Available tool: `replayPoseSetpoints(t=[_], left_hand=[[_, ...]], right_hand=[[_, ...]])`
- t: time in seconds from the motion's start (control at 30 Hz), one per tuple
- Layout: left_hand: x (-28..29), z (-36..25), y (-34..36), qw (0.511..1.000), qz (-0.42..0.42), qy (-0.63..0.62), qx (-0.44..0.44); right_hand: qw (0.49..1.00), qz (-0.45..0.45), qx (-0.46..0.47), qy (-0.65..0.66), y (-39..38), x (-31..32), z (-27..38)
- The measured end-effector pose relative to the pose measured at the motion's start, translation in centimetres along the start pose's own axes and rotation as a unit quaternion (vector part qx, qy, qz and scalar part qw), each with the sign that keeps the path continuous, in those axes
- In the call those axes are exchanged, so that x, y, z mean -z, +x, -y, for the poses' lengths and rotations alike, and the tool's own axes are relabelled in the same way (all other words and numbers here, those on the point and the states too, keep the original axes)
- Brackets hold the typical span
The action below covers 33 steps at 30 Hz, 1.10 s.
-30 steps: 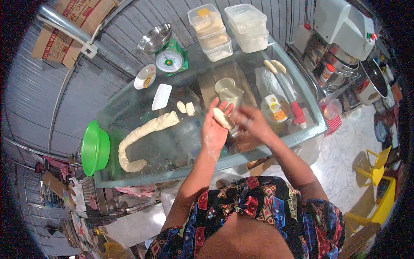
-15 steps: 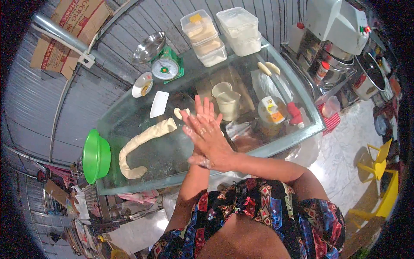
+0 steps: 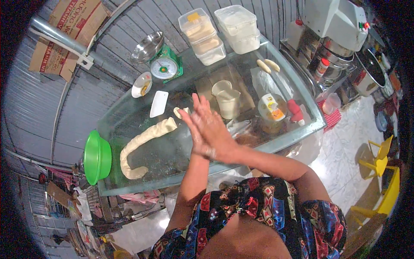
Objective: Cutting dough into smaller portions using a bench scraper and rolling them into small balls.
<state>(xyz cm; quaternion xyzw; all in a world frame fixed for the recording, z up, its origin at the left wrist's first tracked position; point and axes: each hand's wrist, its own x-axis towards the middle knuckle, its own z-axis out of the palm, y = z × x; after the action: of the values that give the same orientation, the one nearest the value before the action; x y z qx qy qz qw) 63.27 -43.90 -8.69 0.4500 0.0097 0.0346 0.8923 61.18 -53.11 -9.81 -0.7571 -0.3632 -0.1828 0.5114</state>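
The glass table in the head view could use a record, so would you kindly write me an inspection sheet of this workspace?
Surface: glass table, whitish smears on top.
Job's things: dough roll, curved, left of the hands; dough pieces, partly hidden behind the hands; two dough sticks toward the far right.
Clutter: scale, bowl, white card; green basin at the left end; tubs stacked along the far edge.
Hands: left hand and right hand palm to palm, fingers straight; anything between them is hidden.
Cables: white cord, upper left.
Surroundings: mixer beyond the right end; yellow chair, right; cardboard, upper left.
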Motion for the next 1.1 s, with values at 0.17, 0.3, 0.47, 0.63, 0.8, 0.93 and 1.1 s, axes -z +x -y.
replayPoseSetpoints(t=[0.17,0.3,0.47,0.63,0.8,0.93,1.1], left_hand=[[1.3,2.1,0.3,0.990,0.070,-0.122,0.002],[-3.3,3.9,-1.4,0.998,0.048,-0.039,0.001],[-0.1,3.1,0.2,0.997,-0.062,-0.054,0.011],[0.2,1.7,0.8,0.991,-0.070,-0.104,0.042],[-1.8,2.9,0.7,0.996,-0.024,-0.076,0.030],[-1.2,3.1,1.1,0.997,0.017,-0.050,0.056],[-0.8,2.0,0.8,0.974,-0.001,0.222,0.033]], right_hand=[[0.995,0.019,-0.102,0.012,1.3,-0.5,-3.2],[0.974,0.030,-0.204,-0.090,2.9,1.7,-8.2],[0.789,-0.036,-0.282,0.545,2.7,2.8,-6.8],[0.905,-0.061,-0.254,0.335,-0.7,5.4,-7.7],[0.960,-0.090,-0.157,0.213,-2.1,2.9,-6.0],[0.962,-0.107,-0.143,0.208,-1.8,3.9,-6.8],[0.965,-0.071,-0.158,0.199,-2.1,5.9,-7.5]])
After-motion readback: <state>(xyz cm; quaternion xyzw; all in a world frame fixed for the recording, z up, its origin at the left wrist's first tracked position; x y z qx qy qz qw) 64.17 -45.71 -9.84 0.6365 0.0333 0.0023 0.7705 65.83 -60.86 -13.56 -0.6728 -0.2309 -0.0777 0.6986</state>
